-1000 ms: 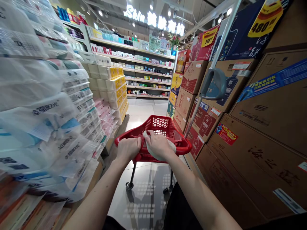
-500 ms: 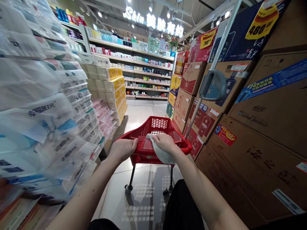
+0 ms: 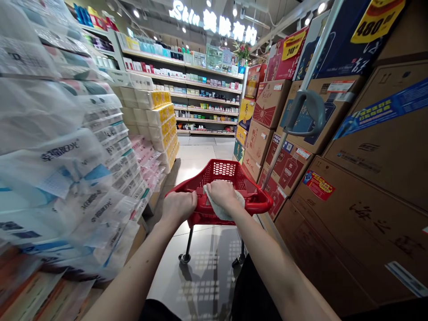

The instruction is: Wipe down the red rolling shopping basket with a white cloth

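one red shopping cart [image 3: 242, 179] stands on the pale floor [image 3: 200, 151] of a store aisle, directly in front of the person, its handle [image 3: 202, 203] on the near side. the left hand [image 3: 179, 206] is closed around the left part of that handle, fingers curled over it and thumb toward the middle. the right hand [image 3: 220, 194], a little apart from it, has its fingers bent over a pale cloth [image 3: 220, 212] that lies draped across the handle; its fingertips are hidden. plastic-wrapped packs [image 3: 76, 154] are stacked along the left, cartons [image 3: 354, 147] along the right, with a metal pole [image 3: 313, 67] bearing a grey looped grip [image 3: 320, 113] before them. stocked shelves [image 3: 207, 94] fill the far end, below a lit sign [image 3: 224, 26].
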`<state>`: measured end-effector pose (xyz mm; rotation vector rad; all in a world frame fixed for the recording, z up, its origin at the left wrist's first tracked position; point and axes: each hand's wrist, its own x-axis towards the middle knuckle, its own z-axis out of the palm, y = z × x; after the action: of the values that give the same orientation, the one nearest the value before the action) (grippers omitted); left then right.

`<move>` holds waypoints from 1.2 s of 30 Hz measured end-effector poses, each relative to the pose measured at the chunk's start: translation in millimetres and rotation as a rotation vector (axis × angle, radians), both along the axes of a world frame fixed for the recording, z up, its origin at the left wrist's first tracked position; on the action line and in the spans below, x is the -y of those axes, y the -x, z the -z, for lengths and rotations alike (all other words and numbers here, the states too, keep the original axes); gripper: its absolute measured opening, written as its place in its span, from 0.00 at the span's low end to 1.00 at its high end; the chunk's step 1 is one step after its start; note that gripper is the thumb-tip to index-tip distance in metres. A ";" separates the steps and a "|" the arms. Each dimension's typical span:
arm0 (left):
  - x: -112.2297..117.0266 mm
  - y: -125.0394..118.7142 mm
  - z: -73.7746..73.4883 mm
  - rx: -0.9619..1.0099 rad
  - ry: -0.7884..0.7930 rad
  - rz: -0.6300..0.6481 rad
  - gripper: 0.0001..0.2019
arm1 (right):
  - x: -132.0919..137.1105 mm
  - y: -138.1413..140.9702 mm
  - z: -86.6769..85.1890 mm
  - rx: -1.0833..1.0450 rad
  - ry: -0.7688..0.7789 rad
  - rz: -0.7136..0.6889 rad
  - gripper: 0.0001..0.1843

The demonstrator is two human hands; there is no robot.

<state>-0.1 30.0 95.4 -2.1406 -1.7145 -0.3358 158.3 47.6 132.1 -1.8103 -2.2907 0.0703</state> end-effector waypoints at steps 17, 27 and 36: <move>3.4 -1.4 -2.4 0.052 0.014 -0.025 0.32 | 21.1 -5.2 9.3 -0.037 -0.188 0.161 0.25; 3.1 -2.6 -3.3 0.067 0.024 -0.044 0.32 | 31.4 -13.9 10.2 -0.085 -0.217 0.152 0.24; -0.1 0.1 -0.4 0.037 0.008 -0.006 0.31 | 38.5 -27.9 14.6 -0.090 -0.268 0.030 0.19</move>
<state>-0.2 30.1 95.8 -2.1471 -1.7456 -0.3694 186.2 9.1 117.5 -1.6690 -2.0964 -0.1504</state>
